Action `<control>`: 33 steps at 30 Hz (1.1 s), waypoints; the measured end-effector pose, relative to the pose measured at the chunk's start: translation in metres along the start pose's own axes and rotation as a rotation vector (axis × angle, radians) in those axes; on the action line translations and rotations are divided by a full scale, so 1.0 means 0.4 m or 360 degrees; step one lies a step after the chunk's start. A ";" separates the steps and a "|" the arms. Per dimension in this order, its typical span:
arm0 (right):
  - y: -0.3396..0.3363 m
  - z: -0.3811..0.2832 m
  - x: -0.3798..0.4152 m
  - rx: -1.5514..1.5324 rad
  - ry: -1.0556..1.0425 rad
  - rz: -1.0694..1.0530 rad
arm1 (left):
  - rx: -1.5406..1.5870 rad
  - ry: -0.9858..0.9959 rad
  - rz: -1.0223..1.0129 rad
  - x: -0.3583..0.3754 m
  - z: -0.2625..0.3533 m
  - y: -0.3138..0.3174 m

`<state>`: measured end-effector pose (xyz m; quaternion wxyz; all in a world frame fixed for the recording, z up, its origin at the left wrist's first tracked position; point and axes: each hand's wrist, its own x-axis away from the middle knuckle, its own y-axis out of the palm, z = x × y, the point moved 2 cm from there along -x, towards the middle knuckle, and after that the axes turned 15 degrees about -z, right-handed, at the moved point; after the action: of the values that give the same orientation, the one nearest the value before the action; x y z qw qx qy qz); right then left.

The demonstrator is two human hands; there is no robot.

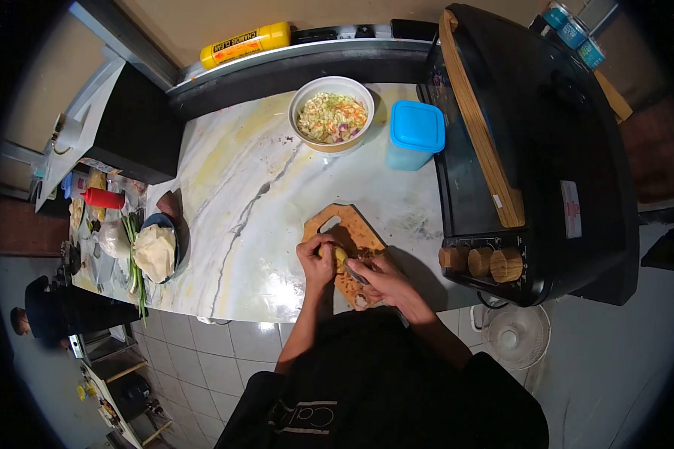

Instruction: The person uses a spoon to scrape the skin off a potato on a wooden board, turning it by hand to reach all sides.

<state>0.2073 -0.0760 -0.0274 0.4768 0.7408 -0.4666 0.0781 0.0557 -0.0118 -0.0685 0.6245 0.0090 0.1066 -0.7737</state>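
Observation:
My left hand (317, 256) is closed round a yellowish potato (340, 254), partly covered by the fingers. Right beside it, my right hand (382, 278) grips a small grey tool (357, 272) against the potato; I cannot tell whether it is a peeler or a knife. Both hands are over a wooden cutting board (346, 217) with a handle slot at its far end. Brown peelings (365, 243) are scattered across the board. A small pale round piece (361, 301) lies at its near edge.
Farther back stand a bowl of chopped vegetables (331, 120) and a blue-lidded container (417, 129). A black oven (479, 150) borders the right side. At left are spring onions (135, 254), a dark bowl with a pale mass (156, 253) and a red bottle (103, 198). Another person (41, 310) is at far left.

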 end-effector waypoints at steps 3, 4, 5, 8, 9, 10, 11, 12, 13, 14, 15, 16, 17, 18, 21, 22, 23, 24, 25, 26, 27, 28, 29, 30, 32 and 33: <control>-0.007 -0.017 -0.026 0.0048 -0.0089 0.0053 | -0.0037 0.0027 -0.0008 0.001 -0.013 0.001; -0.011 -0.015 -0.030 0.0044 -0.0088 0.0046 | -0.0040 0.0032 -0.0012 0.001 -0.018 0.000; -0.014 -0.012 -0.035 0.0041 -0.0087 0.0039 | -0.0042 0.0035 -0.0015 0.001 -0.023 -0.001; -0.008 -0.017 -0.016 0.0056 -0.0068 -0.0032 | 0.0021 -0.0024 0.0017 0.007 -0.038 -0.001; -0.002 -0.005 -0.001 0.0047 -0.0058 -0.0054 | -0.0007 -0.0018 0.0031 0.009 -0.030 -0.002; -0.003 0.011 0.005 0.0095 -0.0060 -0.0040 | -0.0030 -0.0006 0.0037 0.006 -0.023 0.000; -0.009 0.028 0.003 0.0147 -0.0064 -0.0027 | -0.0052 0.0010 0.0045 -0.001 -0.014 0.006; -0.012 0.050 -0.002 0.0191 -0.0068 -0.0016 | -0.0068 0.0011 0.0038 -0.004 -0.005 0.009; -0.014 0.066 -0.014 0.0383 -0.0024 0.0044 | -0.0088 0.0016 0.0036 -0.007 0.005 0.011; -0.020 0.068 -0.024 0.0493 -0.0142 0.0096 | -0.0109 0.0025 0.0047 -0.013 0.011 0.011; -0.015 0.058 -0.031 0.0607 -0.0257 0.0140 | -0.0088 -0.0068 0.0011 -0.010 0.012 0.009; -0.010 0.054 -0.035 0.0710 -0.0370 0.0185 | -0.0104 -0.0087 0.0003 -0.009 0.016 0.007; -0.034 0.061 -0.056 0.0818 -0.0323 0.0279 | -0.0119 -0.0103 -0.0015 -0.013 0.020 0.007; -0.055 0.053 -0.066 0.0969 -0.0379 0.0358 | -0.0127 -0.0110 -0.0039 -0.021 0.023 0.011; -0.090 0.024 -0.096 0.1304 -0.0475 0.0478 | 0.0062 -0.0108 -0.0042 -0.039 0.097 0.030; -0.068 0.002 -0.085 0.1244 -0.0466 0.0463 | 0.0123 -0.0106 0.0025 -0.046 0.125 0.034; -0.056 -0.009 -0.081 0.1185 -0.0456 0.0444 | 0.0078 -0.0076 -0.0015 -0.045 0.105 0.031; -0.059 -0.010 -0.084 0.1207 -0.0389 0.0460 | 0.0035 -0.0049 -0.0053 -0.046 0.082 0.026; -0.062 -0.006 -0.085 0.1228 -0.0318 0.0475 | -0.0008 -0.0025 -0.0089 -0.042 0.063 0.021; -0.066 0.000 -0.087 0.1246 -0.0246 0.0492 | 0.0001 -0.0074 -0.0128 -0.036 0.044 0.017; -0.069 0.011 -0.088 0.1149 -0.0299 0.0472 | 0.0012 -0.0121 -0.0169 -0.037 0.045 0.014; -0.073 0.026 -0.089 0.1056 -0.0354 0.0453 | 0.0024 -0.0164 -0.0209 -0.041 0.047 0.013; -0.077 0.034 -0.092 0.0968 -0.0409 0.0429 | -0.0024 -0.0144 -0.0238 -0.046 0.054 0.012; -0.079 0.037 -0.094 0.0954 -0.0478 0.0418 | -0.0073 -0.0128 -0.0263 -0.049 0.062 0.010; -0.086 0.045 -0.094 0.0912 -0.0612 0.0402 | -0.0088 -0.0076 -0.0273 -0.050 0.065 0.011; -0.098 0.054 -0.099 0.0887 -0.0598 0.0392 | -0.0055 -0.0040 -0.0255 -0.050 0.066 0.016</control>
<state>0.2082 -0.0643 -0.0858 0.1492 0.7821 -0.5927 0.1217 0.0695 0.0017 -0.0408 0.5620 -0.0201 0.1124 -0.8192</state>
